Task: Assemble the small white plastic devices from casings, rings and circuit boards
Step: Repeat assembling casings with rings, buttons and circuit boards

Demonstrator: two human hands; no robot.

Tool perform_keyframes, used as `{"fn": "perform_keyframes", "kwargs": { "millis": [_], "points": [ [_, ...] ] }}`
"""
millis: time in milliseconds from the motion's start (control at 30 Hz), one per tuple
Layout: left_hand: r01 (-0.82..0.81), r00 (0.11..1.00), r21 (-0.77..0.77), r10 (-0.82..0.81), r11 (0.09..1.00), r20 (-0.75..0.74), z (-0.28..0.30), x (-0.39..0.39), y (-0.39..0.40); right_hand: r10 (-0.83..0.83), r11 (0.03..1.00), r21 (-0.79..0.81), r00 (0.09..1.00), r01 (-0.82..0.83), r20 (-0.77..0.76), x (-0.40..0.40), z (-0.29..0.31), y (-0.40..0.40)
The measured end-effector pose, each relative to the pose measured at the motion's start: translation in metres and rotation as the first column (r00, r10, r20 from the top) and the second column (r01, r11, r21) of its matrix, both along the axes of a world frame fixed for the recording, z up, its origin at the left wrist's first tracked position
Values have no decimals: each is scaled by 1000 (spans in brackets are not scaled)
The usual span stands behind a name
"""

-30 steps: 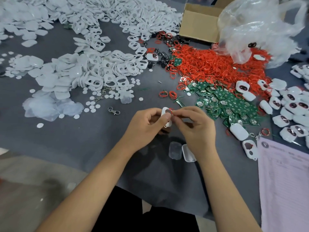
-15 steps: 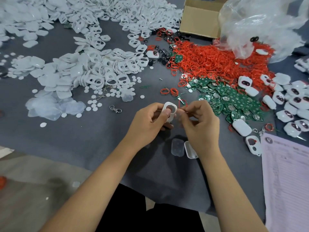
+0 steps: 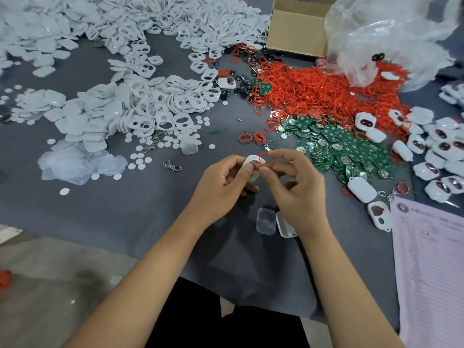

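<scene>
- Pinching a red ring [image 3: 266, 160] between thumb and forefinger, your right hand [image 3: 295, 187] is holding it at the top edge of the casing [image 3: 252, 162].
- Your left hand [image 3: 221, 185] is gripping that white casing with curled fingers, above the grey table [image 3: 125, 209].
- Two more shells [image 3: 266, 220] are lying just under your right wrist.
- Boards [image 3: 351, 151] and the ring pile [image 3: 313, 89] are sitting to your right; loose casings [image 3: 150, 109] are spreading left.

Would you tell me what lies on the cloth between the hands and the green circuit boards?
In the head view, only bare grey cloth separates the right hand from the circuit boards.
</scene>
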State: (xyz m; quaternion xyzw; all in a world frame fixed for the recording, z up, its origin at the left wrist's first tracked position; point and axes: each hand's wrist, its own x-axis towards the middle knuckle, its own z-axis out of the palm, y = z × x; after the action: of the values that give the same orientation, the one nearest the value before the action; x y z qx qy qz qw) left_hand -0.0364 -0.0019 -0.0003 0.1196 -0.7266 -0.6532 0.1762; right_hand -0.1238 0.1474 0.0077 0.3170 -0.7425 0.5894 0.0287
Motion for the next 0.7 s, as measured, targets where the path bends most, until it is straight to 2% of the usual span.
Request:
{"fn": "perform_keyframes", "kwargs": {
  "millis": [200, 500, 700],
  "points": [
    [-24, 1000, -5, 24, 1000, 1, 2, 0, -3, 42, 999, 22, 999, -41, 0, -1, -3, -3],
    [29, 999, -25, -30, 999, -37, 3, 3, -5, 59, 997, 46, 997, -57, -42, -3, 1, 0],
    [30, 999, -27, -31, 999, -35, 4, 3, -4, 79, 997, 19, 996, -80, 27, -1, 2, -2]
  ]
}}
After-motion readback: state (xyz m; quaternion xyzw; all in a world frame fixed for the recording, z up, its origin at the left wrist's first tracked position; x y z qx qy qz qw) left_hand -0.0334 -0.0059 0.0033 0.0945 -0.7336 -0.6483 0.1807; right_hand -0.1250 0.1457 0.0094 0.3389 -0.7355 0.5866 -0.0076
